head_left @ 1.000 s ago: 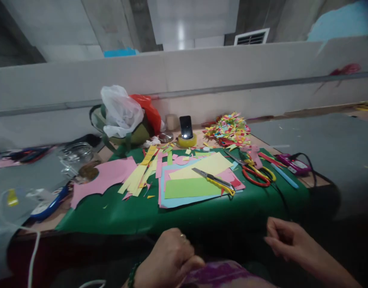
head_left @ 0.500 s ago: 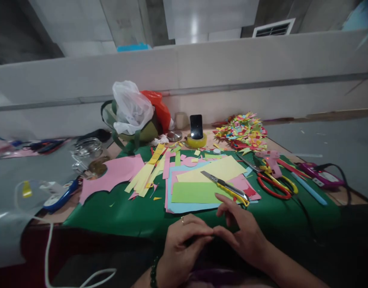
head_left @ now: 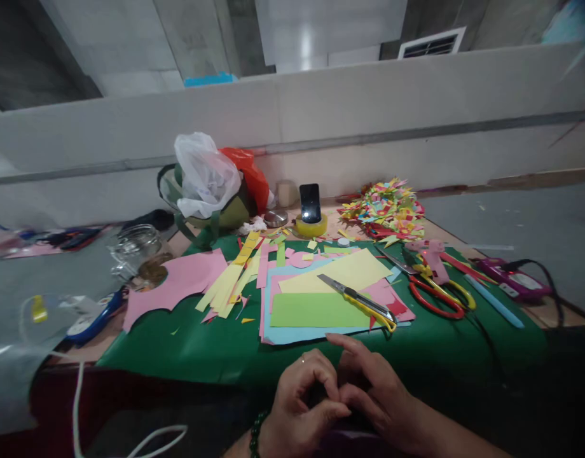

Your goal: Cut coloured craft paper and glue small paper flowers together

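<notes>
My left hand [head_left: 308,401], with a ring and a dark green bead bracelet [head_left: 257,432], is closed with thumb and fingertips pinched together. Whatever sits in the pinch is too small or hidden to make out. Against those fingertips rests my right hand [head_left: 376,385], its thumb and fingers curled in and the index finger stretched forward. Both hands are in front of the near table edge. Just beyond them lie stacked coloured papers, with a green sheet [head_left: 316,310] in front, a pale yellow sheet [head_left: 335,273] behind, and a yellow utility knife [head_left: 359,302] across them.
Red-and-yellow scissors [head_left: 435,299], a pink glue gun [head_left: 433,257] and a blue stick [head_left: 495,302] lie at right. Paper strips [head_left: 235,280] and cut pink paper [head_left: 182,277] are left. Behind stand a phone [head_left: 310,203] on a tape roll [head_left: 311,226] and a colourful paper pile [head_left: 385,207].
My hands have moved slightly lower and closer together. My right hand's fingers have come in toward my left fingertips. The things on the table have stayed put.
</notes>
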The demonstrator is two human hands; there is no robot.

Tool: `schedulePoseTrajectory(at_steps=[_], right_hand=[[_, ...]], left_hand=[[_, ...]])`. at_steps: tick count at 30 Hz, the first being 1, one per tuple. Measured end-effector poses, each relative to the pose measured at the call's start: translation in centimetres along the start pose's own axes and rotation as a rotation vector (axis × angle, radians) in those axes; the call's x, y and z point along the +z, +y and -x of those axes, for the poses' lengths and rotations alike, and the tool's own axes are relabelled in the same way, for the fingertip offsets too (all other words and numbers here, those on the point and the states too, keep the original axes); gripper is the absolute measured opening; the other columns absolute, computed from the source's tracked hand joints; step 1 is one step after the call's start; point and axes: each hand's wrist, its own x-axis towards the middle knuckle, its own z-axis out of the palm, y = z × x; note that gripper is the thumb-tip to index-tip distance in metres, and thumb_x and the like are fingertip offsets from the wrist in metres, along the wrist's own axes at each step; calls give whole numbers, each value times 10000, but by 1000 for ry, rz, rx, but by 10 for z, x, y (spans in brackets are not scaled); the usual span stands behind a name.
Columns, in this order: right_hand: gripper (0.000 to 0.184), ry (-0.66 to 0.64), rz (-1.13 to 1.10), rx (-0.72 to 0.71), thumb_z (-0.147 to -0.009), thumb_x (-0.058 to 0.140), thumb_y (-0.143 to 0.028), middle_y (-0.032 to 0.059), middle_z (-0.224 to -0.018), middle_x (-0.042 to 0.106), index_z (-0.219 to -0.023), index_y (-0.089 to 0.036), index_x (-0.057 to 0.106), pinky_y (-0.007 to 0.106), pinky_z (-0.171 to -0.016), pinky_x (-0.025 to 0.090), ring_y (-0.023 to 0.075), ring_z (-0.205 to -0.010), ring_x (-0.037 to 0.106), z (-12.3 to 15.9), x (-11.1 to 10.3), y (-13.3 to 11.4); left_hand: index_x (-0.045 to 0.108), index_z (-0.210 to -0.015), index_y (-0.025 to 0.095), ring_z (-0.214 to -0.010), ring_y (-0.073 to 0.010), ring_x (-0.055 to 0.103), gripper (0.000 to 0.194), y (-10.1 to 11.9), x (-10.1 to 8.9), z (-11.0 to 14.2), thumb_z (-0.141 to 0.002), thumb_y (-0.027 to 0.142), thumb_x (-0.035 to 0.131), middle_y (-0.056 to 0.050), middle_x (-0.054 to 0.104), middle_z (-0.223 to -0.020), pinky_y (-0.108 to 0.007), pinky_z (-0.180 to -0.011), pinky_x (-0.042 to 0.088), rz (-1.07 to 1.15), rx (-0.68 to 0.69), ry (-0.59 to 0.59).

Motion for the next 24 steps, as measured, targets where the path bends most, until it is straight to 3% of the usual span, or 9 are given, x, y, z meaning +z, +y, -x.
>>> schedulePoseTrajectory(at_steps=[3,6,8,11,14,17,19,21,24], right_hand=[[548,-65,-221,147,-943,354,-562,-14,-627,545,-1323,-185,471,218,-487,423,121,-512,493,1,5,-8],[552,49,-400,185,-967,230,-566,-37,-570,465,-1284,-185,473,195,-394,326,97,-429,376,0,2,-14],[471,130,-373,98,-972,294,-527,-43,-550,458,-1254,-212,500,188,-392,314,90,-423,369,1,-7,-14],[302,242,-216,-10,-973,412,-403,-41,-539,486,-1170,-242,575,177,-402,333,85,-433,413,5,-23,-6],[233,328,-106,81,-962,453,-321,-38,-551,510,-1109,-228,608,171,-376,332,81,-422,432,8,-34,6],[207,361,-36,120,-942,490,-307,-43,-552,511,-1083,-218,613,169,-376,346,80,-422,449,8,-37,13],[196,359,13,80,-928,513,-296,-51,-547,513,-1078,-225,616,163,-372,345,74,-413,450,6,-35,12],[188,327,61,43,-918,524,-284,-56,-546,524,-1069,-232,622,156,-376,356,71,-411,467,4,-31,8],[178,261,136,12,-904,536,-282,-54,-558,552,-1044,-233,634,152,-431,425,81,-449,535,2,-28,2]], left_hand=[[480,-683,193,-609,-92,510,342,1,7,0,-850,462,609,13,544,-643,-192,-573,410,35,95,-10],[495,-696,198,-592,-93,557,299,9,6,-1,-886,414,575,7,594,-604,-189,-576,426,-69,213,-42],[534,-702,199,-574,-95,593,258,17,-6,0,-886,372,588,2,639,-595,-185,-568,438,-177,264,-22],[585,-667,198,-545,-103,616,284,26,-46,1,-897,364,570,0,666,-583,-189,-547,442,-477,233,79],[576,-549,194,-498,-138,586,503,29,-102,-7,-946,449,401,-29,624,-522,-233,-506,398,-1098,21,179],[662,-723,165,-675,-239,649,436,27,-147,-29,-944,403,371,-109,688,-700,-292,-570,426,-1651,-570,292],[651,-975,140,-894,-265,652,267,22,-161,-47,-910,296,444,-137,704,-946,-307,-700,460,-1732,-683,170],[550,-1202,105,-1058,-299,601,391,13,-165,-64,-878,317,500,-181,644,-1153,-335,-793,464,-1732,-715,80],[544,-1191,53,-1108,-347,572,511,-5,-160,-84,-866,445,487,-234,627,-1165,-371,-813,469,-1628,-805,-39]])
